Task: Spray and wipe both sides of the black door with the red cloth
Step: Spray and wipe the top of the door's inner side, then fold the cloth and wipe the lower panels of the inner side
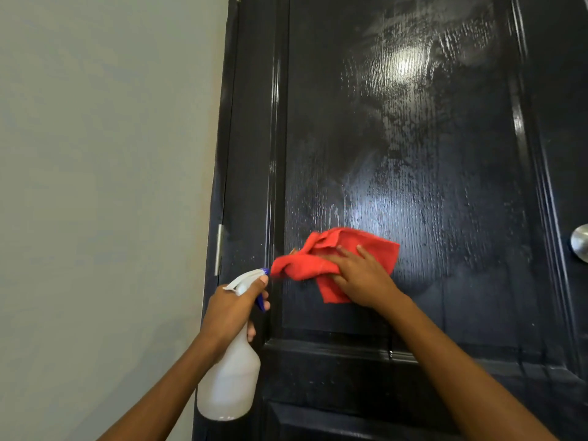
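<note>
Forearms: two bare arms rise from the frame's 6 o'clock edge, nearest the camera, one reaching to 9 o'clock of the other.
Black door (445, 154): fills everything from 12 through 5 o'clock; its raised upper panel gleams with wet streaks and a misted patch toward 1 o'clock, which suggests this face is sprayed and partly wiped.
Wall (95, 154): plain pale surface covering the 9 o'clock half.
Spray bottle (230, 383): translucent white, upright, at 7 o'clock, nozzle pointing toward the door stile.
Red cloth (375, 253): crumpled, pressed flat against the panel just below centre, at about 5 o'clock of the bright glare.
Right hand (362, 275): fingers spread fairly straight, pressing the cloth onto the door; it is not curled round the fabric.
Left hand (229, 310): clamped round the bottle's neck, a finger on the blue trigger (261, 302).
Hinge (219, 249): silver, at the door's 9 o'clock edge.
Knob (580, 241): silver, cut off at 3 o'clock.
Risk, cloth: held only by palm pressure, it may slide free and drop if the press eases.
Risk, spray: a stray squeeze could wet the wall or cloth hand, given how close the nozzle sits.
Risk, coverage: streaks near 1 o'clock may dry unwiped.
</note>
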The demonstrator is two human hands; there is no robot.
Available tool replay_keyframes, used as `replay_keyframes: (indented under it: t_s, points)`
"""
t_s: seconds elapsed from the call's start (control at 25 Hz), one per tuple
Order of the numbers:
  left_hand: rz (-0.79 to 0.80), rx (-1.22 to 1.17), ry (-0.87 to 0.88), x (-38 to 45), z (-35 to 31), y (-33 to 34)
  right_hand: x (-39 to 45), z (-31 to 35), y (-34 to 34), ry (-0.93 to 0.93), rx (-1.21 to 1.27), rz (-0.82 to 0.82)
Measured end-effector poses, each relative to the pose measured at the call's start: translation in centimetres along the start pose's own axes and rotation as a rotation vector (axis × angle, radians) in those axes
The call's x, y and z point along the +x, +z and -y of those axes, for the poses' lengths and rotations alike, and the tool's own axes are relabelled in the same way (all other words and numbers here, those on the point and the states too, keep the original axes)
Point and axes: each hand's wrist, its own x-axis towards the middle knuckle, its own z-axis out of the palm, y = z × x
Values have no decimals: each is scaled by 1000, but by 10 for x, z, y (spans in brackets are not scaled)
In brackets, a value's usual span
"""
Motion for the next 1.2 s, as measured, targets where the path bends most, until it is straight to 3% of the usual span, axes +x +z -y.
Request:
replay_keyframes:
  t_s: [0.08, 0.16, 0.32, 0.4, 0.48, 0.56, 0.64, 0.76, 0.88, 1.04, 1.2]
  points:
    - [-23, 4, 24, -7, 4, -5, -18, 5, -12, -65, 189, 256]
    - [-36, -15, 11, -14, 10, -10, -35, 10, -15, -22, 518, 371]
    - [-28, -26, -50, -24, 26, -17, -60, 13, -11, 366, 1019, 545]
    - [-6, -25, -79, -27, 32, -19, -68, 10, -11, 589, 1207, 450]
    - [15, -32, -92, -27, 34, -20, -69, 7, -17, 756, 1325, 147]
    - [27, -35, -82, -25, 31, -18, -60, 4, -33, 795, 1216, -284]
    - [43, -38, -62, -19, 26, -14, -41, 7, -51, 681, 830, -510]
    - [58, -52, -47, -12, 20, -6, -5, 18, -36, 410, 199, -402]
    - [56, -41, -48, -14, 18, 0, 18, 6, 20, 167, -158, -232]
    - [68, -74, -55, -17, 18, -1, 42, -8, 42, 63, -369, -219]
    - [29, -71, -78, -10, 24, -8, 55, 6, 50, 46, -358, -291]
